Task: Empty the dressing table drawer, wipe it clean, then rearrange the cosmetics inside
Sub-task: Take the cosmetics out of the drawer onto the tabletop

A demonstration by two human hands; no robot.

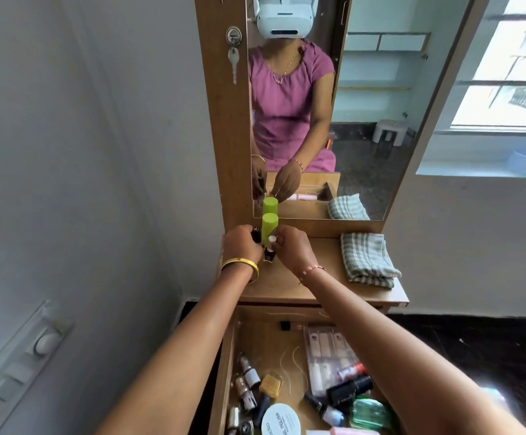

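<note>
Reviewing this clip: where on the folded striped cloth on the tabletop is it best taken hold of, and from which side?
Probably from above, pinching the thick folded edge nearest the drawer. The striped cloth lies flat in layers on the tabletop, right of both hands, with nothing on it, so a top pinch should lift all the layers together.

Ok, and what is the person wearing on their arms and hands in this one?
Both forearms are bare, no sleeves in the direct view. The left hand has a plain gold bangle at the wrist; the right hand has a thin pinkish bracelet.
</note>
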